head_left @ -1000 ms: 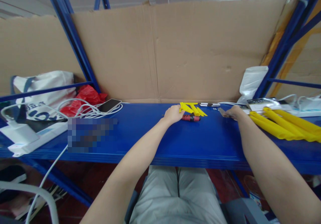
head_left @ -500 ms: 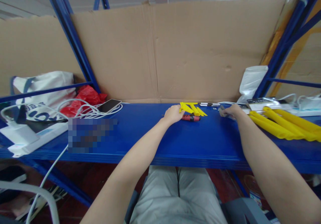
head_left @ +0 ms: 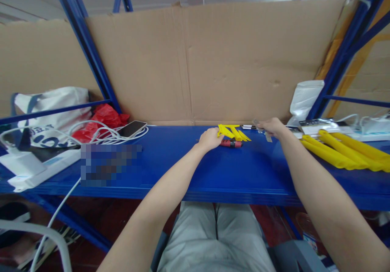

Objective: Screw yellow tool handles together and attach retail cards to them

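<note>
My left hand (head_left: 211,139) is closed on a flat yellow plastic piece (head_left: 225,131) at the middle of the blue table. More thin yellow pieces (head_left: 243,135) lie beside it. Just in front of them rests a red and black tool handle (head_left: 233,143), partly behind the left hand's fingers. My right hand (head_left: 273,126) is pinched over the table's back part, holding a small translucent, greyish thing (head_left: 268,137) that looks like a clear plastic packet. Part of it sticks out past the fingers. Near it lie a black and white pen-like stick (head_left: 247,127) and tiny light bits.
Long yellow padded strips (head_left: 341,150) and a white pouch (head_left: 306,101) are on the right. A phone (head_left: 133,129), white cables, a red bag (head_left: 105,119) and a power strip (head_left: 45,170) occupy the left. A cardboard panel (head_left: 225,61) stands behind the blue table (head_left: 170,166).
My right hand has moved left and slightly up, and the translucent thing in it has turned or spread into view. My left hand stays on the yellow piece.
</note>
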`<state>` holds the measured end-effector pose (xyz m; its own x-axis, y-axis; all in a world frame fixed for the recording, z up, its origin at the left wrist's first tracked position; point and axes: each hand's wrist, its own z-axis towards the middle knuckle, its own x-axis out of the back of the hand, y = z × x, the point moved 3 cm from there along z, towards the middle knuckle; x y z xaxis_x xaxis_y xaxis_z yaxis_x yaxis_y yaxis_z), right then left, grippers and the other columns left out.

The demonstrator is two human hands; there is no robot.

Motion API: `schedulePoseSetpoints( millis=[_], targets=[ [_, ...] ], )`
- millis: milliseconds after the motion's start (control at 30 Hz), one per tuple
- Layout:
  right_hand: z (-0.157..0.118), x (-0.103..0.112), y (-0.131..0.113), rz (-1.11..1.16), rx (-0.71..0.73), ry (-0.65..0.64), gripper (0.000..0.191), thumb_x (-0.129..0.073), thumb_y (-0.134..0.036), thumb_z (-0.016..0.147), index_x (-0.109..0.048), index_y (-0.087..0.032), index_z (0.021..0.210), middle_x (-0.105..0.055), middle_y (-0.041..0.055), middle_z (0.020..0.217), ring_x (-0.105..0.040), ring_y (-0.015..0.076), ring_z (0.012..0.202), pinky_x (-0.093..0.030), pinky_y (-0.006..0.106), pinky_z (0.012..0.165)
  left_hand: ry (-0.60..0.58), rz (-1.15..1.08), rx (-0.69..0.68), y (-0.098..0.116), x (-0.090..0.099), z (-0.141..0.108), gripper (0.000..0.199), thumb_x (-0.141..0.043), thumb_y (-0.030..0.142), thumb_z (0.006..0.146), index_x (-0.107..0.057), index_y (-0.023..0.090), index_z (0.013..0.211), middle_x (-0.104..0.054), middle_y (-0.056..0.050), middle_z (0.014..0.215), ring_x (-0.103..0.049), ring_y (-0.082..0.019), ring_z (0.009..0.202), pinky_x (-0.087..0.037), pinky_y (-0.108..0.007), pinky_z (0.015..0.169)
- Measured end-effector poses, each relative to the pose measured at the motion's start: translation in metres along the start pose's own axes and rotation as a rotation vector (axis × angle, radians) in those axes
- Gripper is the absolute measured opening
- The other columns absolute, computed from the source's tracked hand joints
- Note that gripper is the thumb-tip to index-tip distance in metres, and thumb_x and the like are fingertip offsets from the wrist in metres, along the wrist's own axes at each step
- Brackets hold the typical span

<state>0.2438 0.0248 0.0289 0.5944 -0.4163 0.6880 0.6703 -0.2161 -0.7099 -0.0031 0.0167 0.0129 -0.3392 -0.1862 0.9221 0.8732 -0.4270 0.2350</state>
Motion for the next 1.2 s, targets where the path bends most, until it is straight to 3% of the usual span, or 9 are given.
schedulePoseSetpoints(
  millis=[133,267,367,533,900,1033,1200],
  targets=[
    [-0.023,-0.019,-0.024,0.194,0.137,-0.308,0.029,-0.065,-0.031,0.073,-0.048,-0.015,0.056,-0.026,-0.0088,0.040,-0.022,0.0021,0.036,-0.016,0.018,0.036,0.003,0.002,-0.004,-0.001,-0.001,0.001,0.033,-0.045,0.035,0.084,-0.059,0.018,0.109,-0.063,-0.009,0.113,-0.059,-0.023,0.104,-0.046,-0.029,0.084],
    [-0.036,-0.033,-0.038,0.339,0.262,-0.555,0.033,-0.070,-0.041,0.067,-0.050,-0.015,0.061,-0.028,-0.0101,0.041,-0.021,0.0007,0.037,-0.014,0.017,0.037,0.010,0.007,-0.012,-0.001,0.000,0.000,0.034,-0.045,0.036,0.084,-0.060,0.018,0.108,-0.064,-0.009,0.111,-0.059,-0.024,0.104,-0.046,-0.031,0.084],
    [-0.042,-0.039,-0.045,0.374,0.338,-0.666,0.038,-0.072,-0.047,0.061,-0.054,-0.014,0.067,-0.036,-0.0088,0.042,-0.024,0.0006,0.037,-0.015,0.017,0.037,0.015,0.000,-0.018,0.000,0.000,0.000,0.033,-0.044,0.035,0.084,-0.061,0.018,0.106,-0.064,-0.009,0.109,-0.060,-0.024,0.101,-0.047,-0.032,0.083],
    [-0.052,-0.041,-0.053,0.336,0.423,-0.662,0.042,-0.073,-0.051,0.056,-0.059,-0.013,0.069,-0.045,-0.0065,0.044,-0.029,0.0014,0.036,-0.019,0.018,0.037,0.009,-0.001,-0.003,0.001,0.000,0.000,0.033,-0.044,0.035,0.085,-0.060,0.017,0.107,-0.064,-0.010,0.111,-0.060,-0.024,0.102,-0.047,-0.031,0.082],
    [-0.055,-0.045,-0.054,0.291,0.414,-0.668,0.033,-0.071,-0.043,0.061,-0.062,-0.013,0.069,-0.053,-0.0030,0.049,-0.036,0.0025,0.038,-0.022,0.017,0.037,0.016,-0.002,-0.006,0.000,-0.001,0.000,0.034,-0.044,0.036,0.084,-0.060,0.018,0.109,-0.063,-0.010,0.112,-0.060,-0.024,0.102,-0.047,-0.032,0.084],
    [-0.055,-0.044,-0.055,0.361,0.386,-0.661,0.030,-0.072,-0.039,0.063,-0.058,-0.013,0.067,-0.047,-0.0058,0.045,-0.030,0.0009,0.036,-0.020,0.017,0.036,0.008,0.014,-0.004,0.001,0.000,0.000,0.033,-0.044,0.035,0.084,-0.060,0.017,0.106,-0.064,-0.010,0.110,-0.060,-0.024,0.101,-0.047,-0.032,0.083],
    [-0.047,-0.045,-0.051,0.496,0.249,-0.584,0.029,-0.066,-0.036,0.073,-0.047,-0.016,0.063,-0.027,-0.0116,0.039,-0.019,0.0003,0.033,-0.012,0.017,0.035,0.015,0.010,-0.014,0.000,0.000,0.000,0.032,-0.045,0.036,0.084,-0.061,0.017,0.104,-0.064,-0.010,0.109,-0.059,-0.023,0.102,-0.046,-0.031,0.083]
  ],
)
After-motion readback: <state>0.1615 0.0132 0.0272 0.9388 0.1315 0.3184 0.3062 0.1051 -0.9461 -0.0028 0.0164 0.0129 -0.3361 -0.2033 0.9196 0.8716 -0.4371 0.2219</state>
